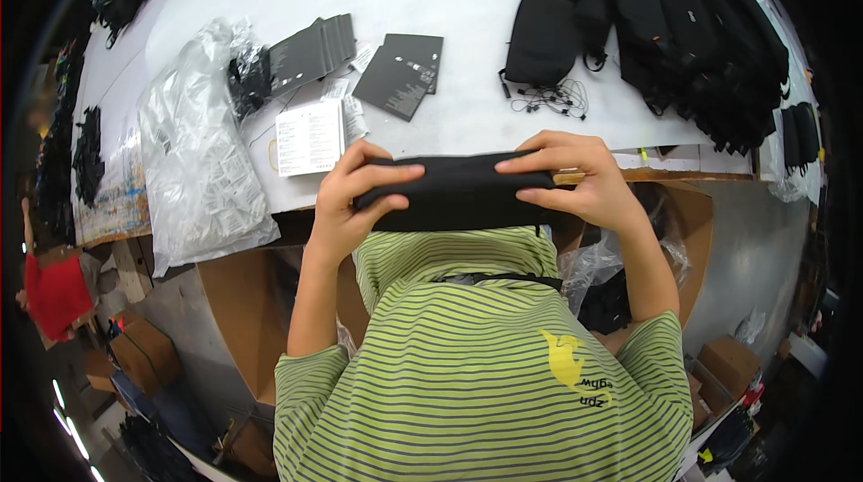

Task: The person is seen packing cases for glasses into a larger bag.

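A black fabric pouch [458, 194] is stretched level between my two hands, just off the table's near edge. My left hand [364, 187] pinches its left end, thumb below and fingers on top. At the other end my right hand [575, 178] grips in the same way. A short dark tab hangs from the pouch's lower right. Beyond my hands lie a stack of small white printed cards [310, 138], some dark grey printed cards [398, 77] and a tangle of thin black cords [550, 102].
A clear plastic bag [202, 158] full of small labels drapes over the table's front edge at left. Many black pouches [544, 37] are heaped at the far right. Open cardboard boxes [243, 320] stand below the edge. A person in red [58, 295] is at far left.
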{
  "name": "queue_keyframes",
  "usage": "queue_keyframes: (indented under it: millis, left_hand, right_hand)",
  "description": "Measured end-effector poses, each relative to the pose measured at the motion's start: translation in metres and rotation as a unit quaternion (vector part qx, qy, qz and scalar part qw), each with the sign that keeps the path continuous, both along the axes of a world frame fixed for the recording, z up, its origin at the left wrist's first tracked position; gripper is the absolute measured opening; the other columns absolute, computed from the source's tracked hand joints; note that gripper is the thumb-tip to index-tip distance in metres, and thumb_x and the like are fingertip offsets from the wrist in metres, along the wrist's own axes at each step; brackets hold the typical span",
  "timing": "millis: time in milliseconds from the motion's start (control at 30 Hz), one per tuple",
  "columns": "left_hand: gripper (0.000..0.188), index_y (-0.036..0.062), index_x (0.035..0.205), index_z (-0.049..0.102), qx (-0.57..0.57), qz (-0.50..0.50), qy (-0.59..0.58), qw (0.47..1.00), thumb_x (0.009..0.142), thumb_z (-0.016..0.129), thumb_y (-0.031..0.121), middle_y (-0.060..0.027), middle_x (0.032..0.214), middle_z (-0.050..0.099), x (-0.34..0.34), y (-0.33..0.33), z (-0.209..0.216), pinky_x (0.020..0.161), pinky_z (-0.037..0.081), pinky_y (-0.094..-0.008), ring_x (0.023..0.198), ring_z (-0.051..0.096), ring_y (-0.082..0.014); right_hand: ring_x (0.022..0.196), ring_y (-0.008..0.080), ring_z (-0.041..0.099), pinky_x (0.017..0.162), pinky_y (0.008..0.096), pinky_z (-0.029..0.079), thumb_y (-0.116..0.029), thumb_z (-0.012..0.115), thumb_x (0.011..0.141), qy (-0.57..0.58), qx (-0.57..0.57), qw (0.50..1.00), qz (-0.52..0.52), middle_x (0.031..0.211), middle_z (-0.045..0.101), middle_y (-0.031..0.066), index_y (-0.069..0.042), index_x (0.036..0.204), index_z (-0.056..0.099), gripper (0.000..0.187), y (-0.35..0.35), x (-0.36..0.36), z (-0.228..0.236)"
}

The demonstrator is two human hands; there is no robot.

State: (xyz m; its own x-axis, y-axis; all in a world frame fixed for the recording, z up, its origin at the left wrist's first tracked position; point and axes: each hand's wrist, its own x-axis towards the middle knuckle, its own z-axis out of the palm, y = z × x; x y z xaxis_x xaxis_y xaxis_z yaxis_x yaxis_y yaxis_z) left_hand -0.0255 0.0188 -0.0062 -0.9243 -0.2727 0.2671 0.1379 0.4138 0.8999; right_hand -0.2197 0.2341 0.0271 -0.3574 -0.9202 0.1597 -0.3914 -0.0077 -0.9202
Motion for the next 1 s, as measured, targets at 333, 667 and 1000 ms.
queue_keyframes:
  millis: [333, 667, 1000]
  left_hand:
    - [0.033, 0.0090, 0.117, 0.064, -0.035, 0.074, -0.142, 0.986, 0.085, 0.062, 0.016, -0.0107, 0.120, 0.054, 0.012, -0.031, -0.008, 0.097, 0.038, -0.0353, 0.112, 0.050, -0.0258]
    - [0.064, -0.0034, 0.126, 0.052, -0.291, 0.361, -0.260, 0.847, 0.086, 0.063, 0.045, -0.0206, 0.126, 0.048, 0.045, -0.112, -0.085, 0.102, 0.032, -0.0438, 0.120, 0.041, -0.0345]
    - [0.053, -0.0038, 0.120, 0.058, -0.372, 0.372, -0.217, 0.822, 0.087, 0.062, 0.038, -0.0150, 0.120, 0.054, 0.035, -0.100, -0.077, 0.095, 0.037, -0.0419, 0.110, 0.047, -0.0325]
  right_hand:
    - [0.060, 0.0023, 0.051, 0.053, 0.0175, 0.040, -0.019, 0.074, 0.080, -0.026, 0.209, 0.973, -0.090, 0.073, 0.065, -0.0021, -0.011, 0.103, 0.073, 0.025, 0.032, -0.063, 0.003]
    - [0.067, 0.0140, 0.058, 0.063, 0.0270, 0.047, -0.020, 0.070, 0.081, 0.421, 0.048, 0.747, -0.513, 0.085, 0.058, 0.0052, -0.013, 0.097, 0.069, 0.018, 0.059, -0.135, -0.003]
    - [0.073, 0.0243, 0.057, 0.066, 0.0350, 0.045, -0.020, 0.067, 0.079, 0.267, 0.296, 0.886, -0.235, 0.085, 0.054, 0.0054, -0.013, 0.093, 0.060, 0.016, 0.044, -0.105, -0.093]
